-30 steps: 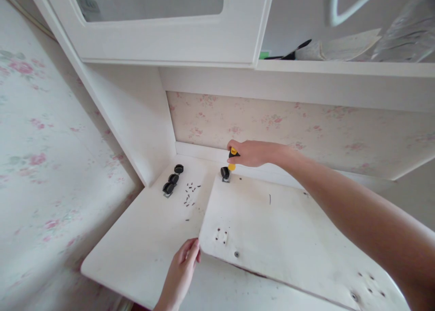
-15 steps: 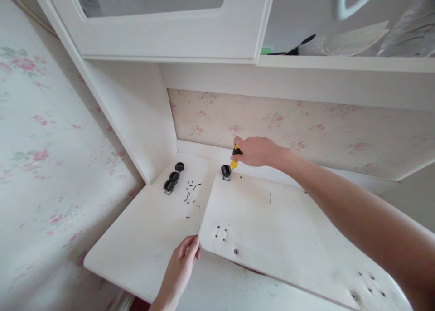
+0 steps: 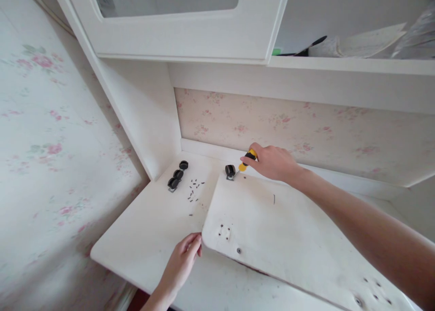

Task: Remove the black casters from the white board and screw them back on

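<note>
My right hand [image 3: 273, 161] is closed round a yellow-and-black screwdriver [image 3: 250, 155]. The tool tilts down to the left, its tip at the metal plate of a black caster wheel [image 3: 230, 170]. That caster sits at the far left corner of a white board [image 3: 272, 238], which lies flat on the desk. At the near left corner, my left hand [image 3: 183, 259] pinches the board's edge, its fingertips partly hidden. Screw holes [image 3: 224, 232] mark the board close to that hand.
Several loose screws [image 3: 193, 191] are scattered on the white desk [image 3: 149, 238], left of the board. Beyond them stand three more black casters [image 3: 178, 174]. Overhead hangs a white cabinet [image 3: 183, 36], with an open shelf [image 3: 353, 65] holding papers to its right.
My right hand has swung to the right, so the screwdriver has gone from nearly upright to a slant. My left hand keeps its hold on the corner. The view has shifted slightly.
</note>
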`<state>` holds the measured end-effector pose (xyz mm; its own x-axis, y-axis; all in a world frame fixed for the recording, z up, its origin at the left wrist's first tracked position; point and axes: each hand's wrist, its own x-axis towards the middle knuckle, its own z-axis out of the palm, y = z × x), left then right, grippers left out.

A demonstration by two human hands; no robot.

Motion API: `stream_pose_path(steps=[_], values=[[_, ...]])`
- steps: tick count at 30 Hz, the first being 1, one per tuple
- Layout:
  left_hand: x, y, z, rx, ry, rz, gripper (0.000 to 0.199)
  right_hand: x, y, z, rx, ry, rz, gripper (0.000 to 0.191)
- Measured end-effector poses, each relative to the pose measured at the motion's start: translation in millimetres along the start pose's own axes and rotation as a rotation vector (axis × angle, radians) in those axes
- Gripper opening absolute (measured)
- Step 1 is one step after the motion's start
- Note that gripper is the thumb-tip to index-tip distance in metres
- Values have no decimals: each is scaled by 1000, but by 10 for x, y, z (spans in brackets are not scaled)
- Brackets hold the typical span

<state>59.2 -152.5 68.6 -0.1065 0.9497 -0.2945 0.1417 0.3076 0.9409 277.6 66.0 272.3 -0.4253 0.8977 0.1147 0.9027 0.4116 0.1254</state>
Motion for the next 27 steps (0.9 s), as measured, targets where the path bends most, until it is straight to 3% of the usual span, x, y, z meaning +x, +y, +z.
stream_pose_path(steps=[3,9,12,15,21,27], values=[[62,-39,-94,120,51,45,40,-8,38,16,54,-3,36,53],[340,-131,-353,539,270,206,36,84,14,-15,128,-53,-75,46],[458,-109,-405,786,254,231,36,109,-40,-24,-7,-7,-33,56],[573,-96,-396,948,224,170,35,110,-88,-27,-102,26,-7,63],[760,-128,-348,1057,215,122,33,87,-148,-21,-158,90,-5,59],[750,-116,-308,1092,202,119,36,106,-218,-6,-95,133,100,56]])
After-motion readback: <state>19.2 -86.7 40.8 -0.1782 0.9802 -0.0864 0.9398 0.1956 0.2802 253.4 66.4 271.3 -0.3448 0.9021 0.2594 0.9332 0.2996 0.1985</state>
